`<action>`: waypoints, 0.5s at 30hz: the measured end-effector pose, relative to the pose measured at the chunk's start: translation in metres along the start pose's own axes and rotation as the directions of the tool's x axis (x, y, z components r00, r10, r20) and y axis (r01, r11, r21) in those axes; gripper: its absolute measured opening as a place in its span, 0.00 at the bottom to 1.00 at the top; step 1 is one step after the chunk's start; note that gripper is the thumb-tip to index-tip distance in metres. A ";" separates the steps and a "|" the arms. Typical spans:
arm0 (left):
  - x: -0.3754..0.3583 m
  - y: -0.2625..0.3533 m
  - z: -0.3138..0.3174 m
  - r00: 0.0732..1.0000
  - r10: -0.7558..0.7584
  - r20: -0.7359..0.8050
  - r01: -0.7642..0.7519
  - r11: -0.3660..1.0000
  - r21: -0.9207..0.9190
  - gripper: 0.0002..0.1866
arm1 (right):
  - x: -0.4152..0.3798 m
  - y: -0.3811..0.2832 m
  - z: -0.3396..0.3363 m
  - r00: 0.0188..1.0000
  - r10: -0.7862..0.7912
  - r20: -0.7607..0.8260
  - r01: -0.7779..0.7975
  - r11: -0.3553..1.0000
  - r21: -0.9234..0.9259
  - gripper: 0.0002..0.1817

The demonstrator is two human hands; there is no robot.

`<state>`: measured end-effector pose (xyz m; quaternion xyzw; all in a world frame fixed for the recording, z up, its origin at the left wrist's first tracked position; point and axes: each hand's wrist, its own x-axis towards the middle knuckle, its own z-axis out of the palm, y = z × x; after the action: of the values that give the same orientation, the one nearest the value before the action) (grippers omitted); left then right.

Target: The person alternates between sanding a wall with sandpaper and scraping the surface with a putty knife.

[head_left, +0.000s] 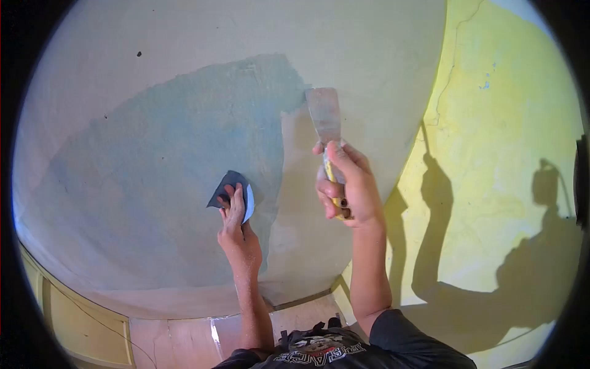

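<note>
My right hand point(350, 178) is wrapped round the yellow handle of a putty knife point(324, 114). Its flat, smeared metal blade points up at the wall, close to the upper right corner of a blue-grey patch point(184, 160); whether the blade touches cannot be told. Lower and to the left, my left hand point(235, 221) grips a dark folded sheet of sandpaper point(227, 184) with a pale blue back showing at its right side. This sheet lies over the blue-grey patch, under my fingers. Pale dust speckles my left forearm.
Lighter grey surface point(362, 55) surrounds the patch. A yellow wall point(491, 123) with a crack meets it at a corner on the right and carries my shadow. Below are a pinkish floor point(184, 338) and a yellowish panel point(86, 320) with a thin wire.
</note>
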<state>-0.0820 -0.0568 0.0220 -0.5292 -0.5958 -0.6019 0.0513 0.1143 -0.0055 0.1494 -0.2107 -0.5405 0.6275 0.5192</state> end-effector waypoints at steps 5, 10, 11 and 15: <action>-0.001 0.001 -0.002 0.999 -0.044 0.022 0.044 0.999 -0.009 0.36 | 0.011 0.003 0.005 0.999 -0.036 0.011 0.036 0.999 -0.012 0.21; 0.000 0.001 -0.001 0.999 -0.045 0.003 0.045 0.999 -0.007 0.35 | 0.006 0.003 -0.001 1.000 0.001 0.005 -0.001 1.000 -0.027 0.22; 0.000 0.000 -0.002 0.999 -0.044 0.010 0.045 0.999 -0.007 0.35 | 0.008 0.000 0.001 1.000 -0.011 0.011 0.011 1.000 -0.027 0.22; 0.000 -0.004 0.004 0.999 -0.034 -0.025 0.033 0.999 -0.008 0.35 | 0.006 0.011 0.003 1.000 -0.014 -0.001 0.014 0.998 -0.055 0.22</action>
<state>-0.0827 -0.0529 0.0184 -0.5117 -0.6016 -0.6116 0.0467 0.1050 -0.0005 0.1428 -0.2218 -0.5587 0.6087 0.5179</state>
